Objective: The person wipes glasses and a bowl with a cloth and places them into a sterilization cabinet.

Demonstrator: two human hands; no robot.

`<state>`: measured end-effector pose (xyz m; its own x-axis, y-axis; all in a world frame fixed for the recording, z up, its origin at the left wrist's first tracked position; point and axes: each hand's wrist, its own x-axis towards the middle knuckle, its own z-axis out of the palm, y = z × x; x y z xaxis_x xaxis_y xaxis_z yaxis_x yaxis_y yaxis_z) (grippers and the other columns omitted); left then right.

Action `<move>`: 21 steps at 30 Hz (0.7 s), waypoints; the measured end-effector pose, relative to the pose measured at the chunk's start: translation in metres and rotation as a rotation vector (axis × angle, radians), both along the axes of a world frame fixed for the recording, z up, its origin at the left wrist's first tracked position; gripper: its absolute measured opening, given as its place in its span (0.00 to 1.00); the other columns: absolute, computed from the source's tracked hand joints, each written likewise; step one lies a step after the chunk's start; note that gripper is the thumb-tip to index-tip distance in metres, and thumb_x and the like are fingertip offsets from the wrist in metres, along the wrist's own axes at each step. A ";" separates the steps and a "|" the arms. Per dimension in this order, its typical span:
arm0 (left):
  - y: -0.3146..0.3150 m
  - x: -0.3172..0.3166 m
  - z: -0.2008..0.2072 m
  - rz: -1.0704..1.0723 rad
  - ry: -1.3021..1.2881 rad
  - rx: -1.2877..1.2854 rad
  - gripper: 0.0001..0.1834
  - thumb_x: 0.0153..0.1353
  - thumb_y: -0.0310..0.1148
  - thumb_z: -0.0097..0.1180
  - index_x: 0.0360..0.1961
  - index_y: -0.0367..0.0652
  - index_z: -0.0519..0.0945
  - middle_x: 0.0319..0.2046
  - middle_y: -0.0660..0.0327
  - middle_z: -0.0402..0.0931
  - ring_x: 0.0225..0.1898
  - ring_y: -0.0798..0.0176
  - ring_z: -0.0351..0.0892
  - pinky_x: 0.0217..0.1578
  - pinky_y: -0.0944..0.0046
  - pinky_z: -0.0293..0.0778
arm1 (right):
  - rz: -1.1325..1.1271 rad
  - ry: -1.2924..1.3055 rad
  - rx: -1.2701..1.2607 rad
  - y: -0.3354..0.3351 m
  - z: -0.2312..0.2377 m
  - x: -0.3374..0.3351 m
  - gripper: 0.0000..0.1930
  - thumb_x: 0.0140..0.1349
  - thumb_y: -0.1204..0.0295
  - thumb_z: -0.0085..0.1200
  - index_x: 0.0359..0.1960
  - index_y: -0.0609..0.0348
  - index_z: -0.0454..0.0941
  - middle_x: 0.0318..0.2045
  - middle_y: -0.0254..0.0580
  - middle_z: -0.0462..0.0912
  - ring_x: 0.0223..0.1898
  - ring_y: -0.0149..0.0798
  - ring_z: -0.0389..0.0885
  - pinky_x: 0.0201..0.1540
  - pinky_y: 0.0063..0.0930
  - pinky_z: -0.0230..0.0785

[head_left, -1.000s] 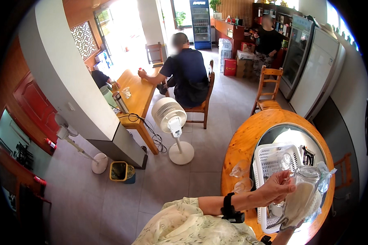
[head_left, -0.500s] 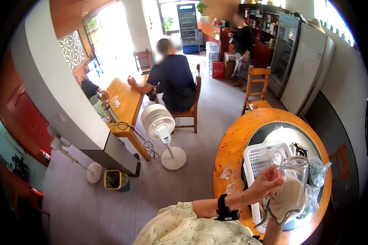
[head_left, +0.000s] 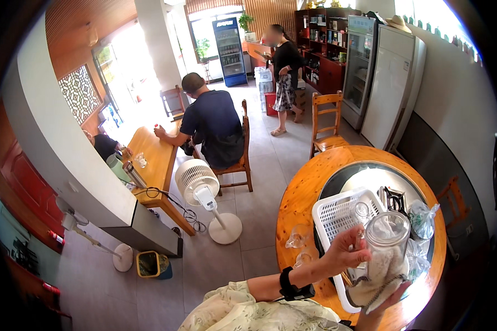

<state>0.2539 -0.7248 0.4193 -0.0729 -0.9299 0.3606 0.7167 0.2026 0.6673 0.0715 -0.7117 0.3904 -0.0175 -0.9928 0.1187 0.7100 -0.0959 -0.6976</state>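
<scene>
A clear glass mug [head_left: 388, 227] is tilted over the round table, its base turned up and away from me. My left hand [head_left: 345, 249] pinches it at the handle side, fingers closed. A cream cloth with dark stitched edging [head_left: 382, 282] covers the mug's lower end and seems to go inside it. My right hand [head_left: 395, 298] is closed round the cloth from below, partly hidden by it. Beneath the hands sits a white perforated plastic basket [head_left: 330, 212] with another clear glass [head_left: 361, 210] in it. Clear glass pieces [head_left: 298, 236] stand left of the basket.
The round wooden table [head_left: 295, 201] carries a glass turntable. Tied plastic bags [head_left: 423, 219] and a dark rack [head_left: 393, 199] lie beyond the mug. A wooden chair [head_left: 328, 127] stands behind. Left are a white fan [head_left: 199, 185], a bin [head_left: 152, 265] and a seated person [head_left: 215, 121].
The view has swung slightly right, and the person in black has turned and stepped. The mug has tipped further, its base facing me more; more of the right hand shows beside the cloth.
</scene>
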 end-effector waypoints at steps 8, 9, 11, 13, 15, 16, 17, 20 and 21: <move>0.005 -0.012 0.018 -0.273 0.227 -0.014 0.16 0.61 0.41 0.60 0.31 0.48 0.64 0.18 0.72 0.62 0.13 0.78 0.54 0.12 0.75 0.49 | 0.497 1.463 -0.171 0.022 0.048 -0.042 0.36 0.48 0.41 0.60 0.51 0.54 0.72 0.45 0.38 0.77 0.46 0.37 0.77 0.50 0.32 0.69; 0.006 -0.013 0.021 -0.271 0.197 -0.017 0.16 0.62 0.42 0.59 0.31 0.48 0.64 0.18 0.72 0.61 0.13 0.79 0.53 0.12 0.75 0.48 | 0.499 1.589 -0.177 0.022 0.059 -0.036 0.36 0.46 0.41 0.62 0.49 0.54 0.73 0.44 0.38 0.78 0.44 0.37 0.77 0.49 0.32 0.70; 0.008 -0.014 0.025 -0.249 0.146 0.027 0.16 0.62 0.43 0.58 0.32 0.48 0.64 0.18 0.73 0.61 0.12 0.79 0.53 0.11 0.75 0.48 | 0.449 1.762 -0.149 0.016 0.080 -0.018 0.36 0.42 0.40 0.66 0.47 0.53 0.76 0.41 0.36 0.80 0.42 0.35 0.79 0.47 0.30 0.71; 0.009 -0.011 0.026 -0.169 0.082 0.118 0.16 0.63 0.44 0.57 0.32 0.48 0.63 0.17 0.73 0.61 0.12 0.80 0.53 0.11 0.76 0.47 | 0.337 1.792 -0.166 0.002 0.092 0.001 0.33 0.40 0.42 0.69 0.42 0.51 0.80 0.38 0.35 0.82 0.40 0.34 0.80 0.46 0.30 0.72; 0.008 -0.007 0.021 -0.078 -0.065 0.140 0.14 0.65 0.45 0.53 0.37 0.47 0.67 0.21 0.72 0.64 0.16 0.79 0.57 0.14 0.77 0.52 | 0.385 1.687 -0.185 -0.011 0.089 0.012 0.29 0.43 0.45 0.68 0.42 0.49 0.79 0.36 0.36 0.82 0.38 0.38 0.80 0.44 0.30 0.72; 0.008 -0.005 0.025 -0.040 -0.140 0.131 0.16 0.64 0.47 0.53 0.36 0.46 0.68 0.21 0.72 0.64 0.17 0.78 0.58 0.15 0.77 0.55 | 0.350 1.634 -0.199 -0.022 0.064 0.005 0.28 0.44 0.46 0.68 0.42 0.48 0.79 0.36 0.36 0.81 0.38 0.39 0.80 0.44 0.31 0.72; 0.007 -0.004 0.028 -0.005 -0.210 0.119 0.18 0.63 0.49 0.53 0.36 0.46 0.69 0.21 0.71 0.64 0.17 0.78 0.59 0.16 0.76 0.57 | 0.366 1.683 -0.174 -0.027 0.055 -0.003 0.26 0.45 0.50 0.69 0.43 0.50 0.78 0.36 0.38 0.81 0.39 0.40 0.79 0.43 0.32 0.72; 0.002 0.001 0.029 0.123 -0.469 -0.101 0.25 0.60 0.58 0.53 0.35 0.45 0.71 0.22 0.70 0.67 0.22 0.75 0.66 0.24 0.74 0.65 | 0.217 1.498 -0.478 -0.032 0.016 -0.031 0.33 0.42 0.59 0.72 0.49 0.59 0.73 0.38 0.41 0.80 0.39 0.40 0.79 0.45 0.34 0.71; 0.000 0.006 0.025 0.143 -0.506 -0.090 0.27 0.59 0.61 0.53 0.34 0.44 0.72 0.23 0.69 0.68 0.24 0.74 0.66 0.26 0.73 0.66 | 0.239 1.383 -0.447 -0.030 0.004 -0.039 0.33 0.42 0.58 0.72 0.50 0.59 0.72 0.38 0.41 0.80 0.39 0.39 0.79 0.44 0.33 0.71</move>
